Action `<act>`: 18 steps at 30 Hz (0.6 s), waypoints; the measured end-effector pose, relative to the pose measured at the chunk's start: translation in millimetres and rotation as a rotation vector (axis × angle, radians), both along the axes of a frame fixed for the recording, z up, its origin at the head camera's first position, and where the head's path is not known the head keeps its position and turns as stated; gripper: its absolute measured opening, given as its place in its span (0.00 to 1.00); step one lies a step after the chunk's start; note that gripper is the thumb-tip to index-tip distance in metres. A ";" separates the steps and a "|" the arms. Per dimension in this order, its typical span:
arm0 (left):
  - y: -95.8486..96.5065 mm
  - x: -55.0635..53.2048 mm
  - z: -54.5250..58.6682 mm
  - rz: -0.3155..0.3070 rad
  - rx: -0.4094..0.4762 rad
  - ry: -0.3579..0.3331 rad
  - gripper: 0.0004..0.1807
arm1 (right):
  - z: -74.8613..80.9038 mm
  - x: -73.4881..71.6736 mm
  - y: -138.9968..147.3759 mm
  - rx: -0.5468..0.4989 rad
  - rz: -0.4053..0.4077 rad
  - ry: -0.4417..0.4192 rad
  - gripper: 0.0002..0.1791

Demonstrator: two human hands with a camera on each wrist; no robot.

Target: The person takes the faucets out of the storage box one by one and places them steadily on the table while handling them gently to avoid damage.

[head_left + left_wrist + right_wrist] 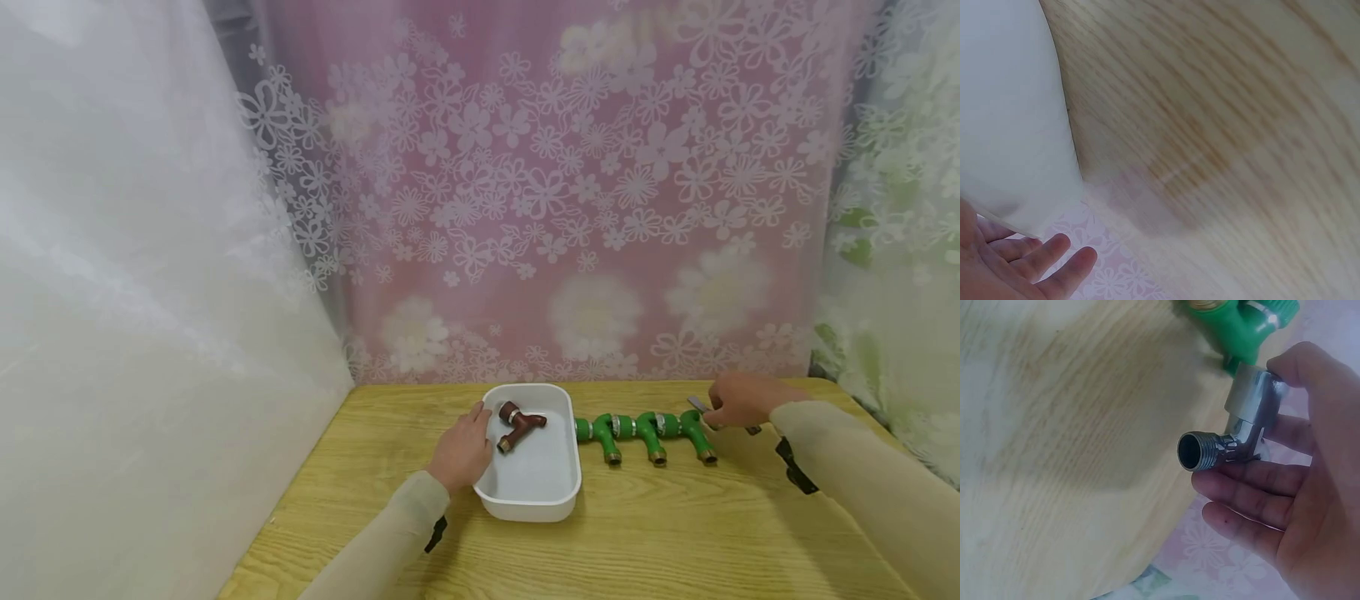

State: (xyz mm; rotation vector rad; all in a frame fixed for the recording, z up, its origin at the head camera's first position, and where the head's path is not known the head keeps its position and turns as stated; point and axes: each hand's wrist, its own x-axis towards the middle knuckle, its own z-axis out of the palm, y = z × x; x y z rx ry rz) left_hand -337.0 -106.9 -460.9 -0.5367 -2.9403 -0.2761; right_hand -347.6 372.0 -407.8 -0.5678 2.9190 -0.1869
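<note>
1. As we look from left to right, we first meet the left hand (461, 450), its fingers loosely extended against the white tray (528, 511).
2. Inside the tray, we see a dark red valve (519, 429).
3. Just right of the tray, we count three green valves (649, 433) in a row on the wooden table (637, 533).
4. Beyond them, we see the right hand (750, 398) pinching a metal valve (1250, 400), threaded end exposed.

Three taps (649, 427) are rocking green (brassy tips (657, 458), btw), the odd tap (521, 427) maroon, the tub (528, 483) plain white, the fitting (1250, 403) silver, while the table (645, 533) is showing yellowish woodgrain and the curtain (570, 200) is sporting white flowers (663, 150) on pink.
</note>
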 end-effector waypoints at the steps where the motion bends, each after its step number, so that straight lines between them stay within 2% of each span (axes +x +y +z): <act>1: 0.1 -0.3 -0.1 0.001 0.000 0.001 0.28 | -0.9 -0.1 1.1 0.001 -0.005 0.000 0.14; 9: 2.7 -2.0 2.2 -0.001 0.013 0.007 0.28 | -6.4 -0.8 10.2 0.019 -0.048 0.015 0.17; 18: 3.8 -1.2 1.2 0.012 0.008 -0.010 0.28 | -8.8 5.4 15.0 0.036 -0.092 -0.056 0.17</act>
